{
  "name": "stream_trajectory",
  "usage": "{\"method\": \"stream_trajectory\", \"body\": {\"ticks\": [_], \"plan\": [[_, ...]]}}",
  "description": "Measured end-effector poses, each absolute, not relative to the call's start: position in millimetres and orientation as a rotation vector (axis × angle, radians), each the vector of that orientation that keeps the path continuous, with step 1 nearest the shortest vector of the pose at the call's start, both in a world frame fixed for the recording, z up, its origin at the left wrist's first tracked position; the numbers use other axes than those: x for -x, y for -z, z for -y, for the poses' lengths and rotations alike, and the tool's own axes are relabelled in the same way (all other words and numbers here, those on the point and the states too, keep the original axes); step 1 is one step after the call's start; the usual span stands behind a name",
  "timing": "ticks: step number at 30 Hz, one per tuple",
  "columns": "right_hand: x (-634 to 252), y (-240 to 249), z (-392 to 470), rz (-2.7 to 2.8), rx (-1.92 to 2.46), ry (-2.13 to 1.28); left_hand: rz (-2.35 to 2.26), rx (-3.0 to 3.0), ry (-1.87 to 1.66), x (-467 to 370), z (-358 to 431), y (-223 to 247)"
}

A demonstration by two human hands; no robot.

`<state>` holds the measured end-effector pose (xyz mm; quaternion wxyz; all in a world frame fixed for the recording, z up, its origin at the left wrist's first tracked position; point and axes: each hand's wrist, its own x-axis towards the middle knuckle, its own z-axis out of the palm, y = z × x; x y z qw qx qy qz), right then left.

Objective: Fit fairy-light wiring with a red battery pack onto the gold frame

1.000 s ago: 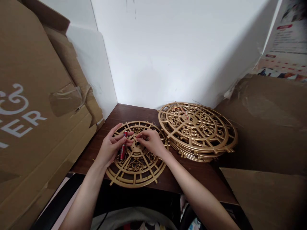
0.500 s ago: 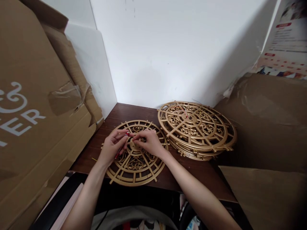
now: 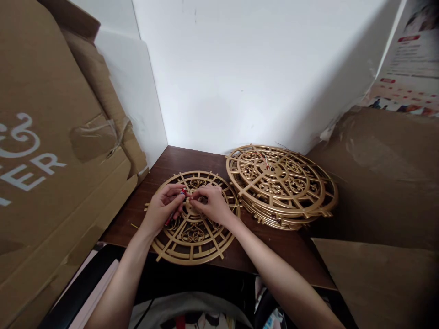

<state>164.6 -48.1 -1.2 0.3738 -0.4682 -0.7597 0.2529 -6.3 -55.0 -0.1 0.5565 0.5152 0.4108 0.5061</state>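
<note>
A round gold openwork frame (image 3: 193, 262) lies flat on the dark brown table (image 3: 181, 157). Over its centre, my left hand (image 3: 166, 204) is closed round small red wires or parts (image 3: 184, 191), whose exact form is too small to tell. A red piece also shows below its fingers. My right hand (image 3: 211, 202) faces it from the right, thumb and fingertips pinched together close to the red parts; what they grip is too small to make out.
To the right, a stack of similar gold frames (image 3: 281, 183) carries thin wires at its top centre. Large cardboard boxes stand at the left (image 3: 68, 137) and right (image 3: 387, 173). A white wall (image 3: 240, 82) rises behind the table.
The fingertips of my left hand have shifted slightly, and the red parts between them sit at a changed angle. My right hand stays pinched nearly in place. The view has moved a little.
</note>
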Motion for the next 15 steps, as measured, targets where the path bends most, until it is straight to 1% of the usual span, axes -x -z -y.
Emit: {"method": "stream_trajectory", "body": {"ticks": [6,15], "plan": [[-163,6,46,1.758,1.021,-0.828,-0.954,-1.213,-1.201,8,54,4],[-159,16,42,1.642,1.018,-0.936,-0.978,-1.211,-1.203,5,56,-2]]}}
